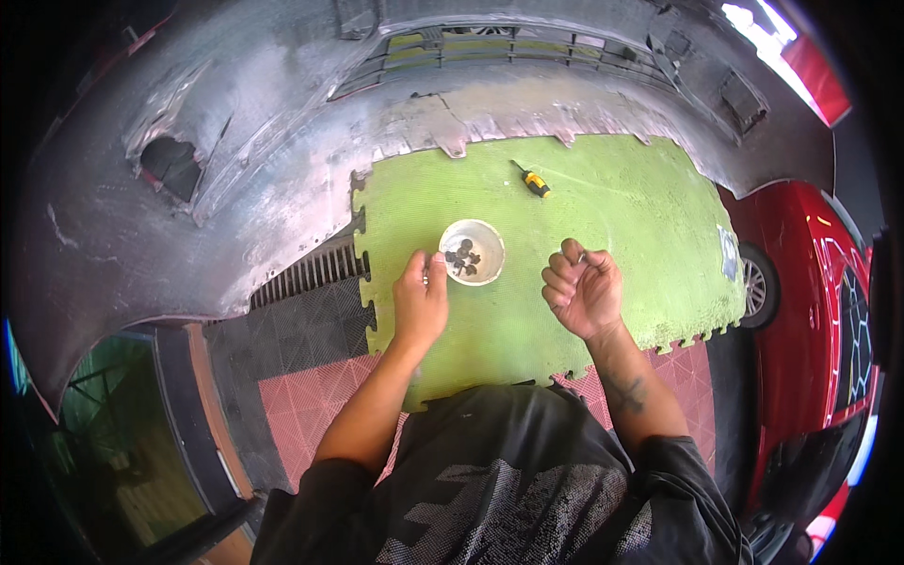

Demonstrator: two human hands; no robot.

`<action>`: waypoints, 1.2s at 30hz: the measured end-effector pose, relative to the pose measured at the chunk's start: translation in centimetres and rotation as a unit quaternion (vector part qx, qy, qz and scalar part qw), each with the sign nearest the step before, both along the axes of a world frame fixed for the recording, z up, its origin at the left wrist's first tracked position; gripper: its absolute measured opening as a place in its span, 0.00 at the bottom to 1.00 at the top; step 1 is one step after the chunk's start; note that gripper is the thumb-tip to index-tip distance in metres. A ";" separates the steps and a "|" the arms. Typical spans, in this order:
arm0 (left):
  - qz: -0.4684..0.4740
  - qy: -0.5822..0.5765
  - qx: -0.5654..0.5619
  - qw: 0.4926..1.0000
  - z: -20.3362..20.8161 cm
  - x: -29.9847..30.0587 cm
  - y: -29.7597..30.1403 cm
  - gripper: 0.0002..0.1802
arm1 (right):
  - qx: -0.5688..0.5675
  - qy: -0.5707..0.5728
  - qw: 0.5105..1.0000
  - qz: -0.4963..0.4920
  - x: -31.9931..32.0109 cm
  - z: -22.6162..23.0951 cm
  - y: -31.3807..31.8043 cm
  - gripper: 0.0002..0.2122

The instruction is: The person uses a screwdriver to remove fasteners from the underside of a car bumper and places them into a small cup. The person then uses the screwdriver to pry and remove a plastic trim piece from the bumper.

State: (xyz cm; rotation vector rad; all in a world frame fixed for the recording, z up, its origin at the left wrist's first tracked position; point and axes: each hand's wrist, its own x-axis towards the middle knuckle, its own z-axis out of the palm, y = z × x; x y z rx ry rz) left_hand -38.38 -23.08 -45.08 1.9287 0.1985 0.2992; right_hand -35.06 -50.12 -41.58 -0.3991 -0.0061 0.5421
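My left hand [420, 299] is closed at the left side of a small white bowl [490, 237], its thumb tip on the rim. Several small dark fasteners [463, 256], perhaps clips or screws, lie in the bowl. To the right of the bowl, and apart from it, my right hand [586, 287] is turned palm up with curled fingers. Its thumb and forefinger come together, but whatever may be between them is too small to make out. A yellow and black screwdriver [535, 183] lies beyond the bowl on a green foam mat [508, 325].
A large, scuffed grey car bumper [311, 122] with a grille opening curves across the far side and down the left. At right stands a red car [800, 254]. Black and red floor tiles [306, 395] and a slatted drain grate [306, 276] show around the mat.
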 end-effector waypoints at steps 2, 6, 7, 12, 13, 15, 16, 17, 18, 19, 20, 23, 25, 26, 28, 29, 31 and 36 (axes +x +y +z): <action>-0.005 0.007 0.006 1.000 -0.4 0.0 0.0 0.21 | -0.032 0.002 0.999 -0.016 -1.3 -1.2 -0.4 0.09; 0.000 -0.021 -0.001 1.000 -0.3 -0.2 -0.7 0.19 | -0.152 0.079 0.979 -0.114 -2.7 -2.0 0.7 0.12; 0.002 -0.023 0.000 1.000 0.0 -0.2 -0.9 0.19 | -0.170 0.105 0.971 -0.130 -2.6 -2.1 1.0 0.13; -0.004 -0.042 0.036 0.998 -0.3 -0.4 -0.7 0.18 | -0.281 0.072 0.955 -0.057 -1.4 -4.0 0.6 0.10; -0.006 -0.043 0.049 0.998 -0.5 -0.5 -0.5 0.18 | -0.350 0.037 0.934 -0.062 -1.5 -3.8 1.1 0.09; -0.011 -0.044 0.059 0.997 -0.7 -0.9 -0.3 0.18 | -0.490 -0.049 0.867 -0.080 -1.8 -3.2 2.4 0.06; -0.012 -0.045 0.054 0.997 -0.9 -1.1 -0.2 0.17 | -0.557 -0.103 0.819 -0.092 -2.1 -3.0 3.0 0.06; -0.013 -0.046 0.050 0.998 -1.0 -1.2 -0.2 0.17 | -0.604 -0.174 0.768 -0.125 -2.5 -2.9 3.3 0.07; -0.014 -0.046 0.054 0.997 -1.0 -1.3 -0.1 0.17 | -0.644 -0.243 0.709 -0.155 -3.1 -2.8 3.5 0.10; -0.013 -0.047 0.058 0.997 -1.1 -1.5 -0.1 0.16 | -0.677 -0.310 0.642 -0.184 -3.6 -2.8 3.8 0.13; -0.013 -0.047 0.061 0.997 -1.2 -1.6 0.0 0.16 | -0.681 -0.359 0.609 -0.193 -4.1 -2.7 4.1 0.15; -0.019 -0.056 0.062 0.996 -1.3 -1.9 0.1 0.16 | -0.642 -0.516 0.510 -0.247 -4.3 -3.3 4.9 0.22; -0.015 -0.058 0.065 0.996 -1.2 -2.0 0.1 0.16 | -0.671 -0.541 0.464 -0.204 -4.5 -3.0 5.0 0.22; -0.013 -0.059 0.067 0.996 -1.2 -2.1 0.1 0.16 | -0.684 -0.552 0.440 -0.182 -4.5 -2.8 5.1 0.22; -0.012 -0.059 0.055 0.997 -1.0 -2.0 0.0 0.16 | -0.699 -0.552 0.423 -0.165 -4.0 -2.7 5.5 0.19; -0.012 -0.061 0.049 0.997 -0.9 -1.8 -0.1 0.16 | -0.707 -0.553 0.413 -0.158 -3.5 -2.6 5.7 0.18; -0.004 -0.072 0.008 0.997 -2.0 -1.8 -0.2 0.15 | -0.685 -0.574 0.417 -0.166 -2.0 -3.8 6.0 0.15; 0.030 0.091 -0.522 0.848 -2.2 -1.3 0.9 0.12 | -0.681 -0.547 0.433 -0.220 5.6 -0.4 7.2 0.11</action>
